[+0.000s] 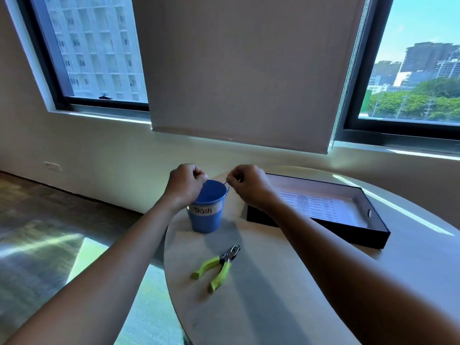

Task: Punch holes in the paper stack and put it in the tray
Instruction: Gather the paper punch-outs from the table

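Head cam had both arms stretched out over a small blue bucket (pixel 206 215) with a "Trash" label (pixel 202 210) taped on its front, standing upright on the left part of the white round table (pixel 261 307).

The left hand (pixel 185 181) was curled up tight right over the bucket's left rim, thumb pressed against the index finger. Honestly couldn't tell if it had anything in there. The right hand (pixel 249 184) was curled the same way just beside the right rim, and its fingertips were pinching the bucket's thin wire handle (pixel 227 184), which ran from the rim up to them.

The paper stack (pixel 321 205) was lying flat inside the black tray (pixel 348 230), printed side up, off to the right of the bucket and partly hidden behind the right forearm.

The hole punch (pixel 219 265), the plier kind with lime green grips, was lying on the table nearer the camera, between the two forearms, with nobody touching it and its handles spread apart.

Behind all that were a pulled-down roller blind (pixel 244 70) and windows on either side.
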